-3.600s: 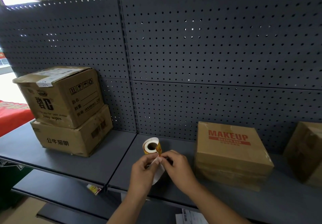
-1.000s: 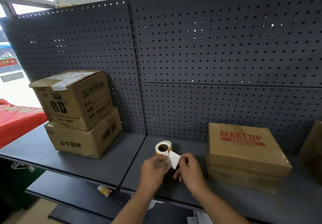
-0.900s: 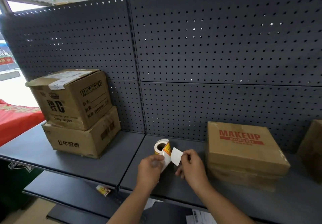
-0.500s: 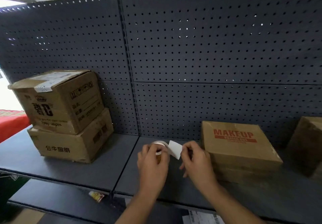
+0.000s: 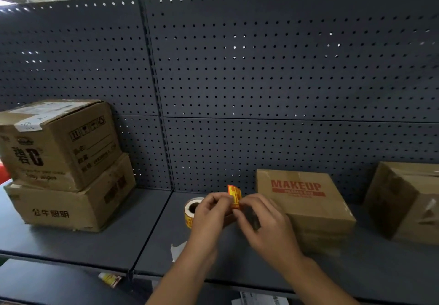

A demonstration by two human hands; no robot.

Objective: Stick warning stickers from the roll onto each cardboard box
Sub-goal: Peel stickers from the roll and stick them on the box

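Observation:
A roll of stickers (image 5: 191, 210) lies on the dark shelf (image 5: 78, 245), partly behind my left hand (image 5: 209, 216). An orange and yellow warning sticker (image 5: 234, 196) stands upright between the fingertips of both hands. My right hand (image 5: 266, 226) pinches its lower edge, and my left hand touches its left side. The MAKEUP cardboard box (image 5: 306, 205) sits just right of my hands. A further box (image 5: 403, 200) is at the far right. Two stacked boxes are at the left, an upper one (image 5: 57, 143) on a lower one (image 5: 71, 207).
A white scrap of backing paper (image 5: 177, 250) lies on the shelf in front of the roll. A dark pegboard wall (image 5: 261, 79) rises behind the shelf. A small yellow and red packet (image 5: 109, 278) lies on the lower shelf, and papers (image 5: 259, 300) show below.
The sticker, which showed its white back half a second ago, now faces me with its printed orange side, held upright. The roll rests on the shelf and a white scrap lies in front.

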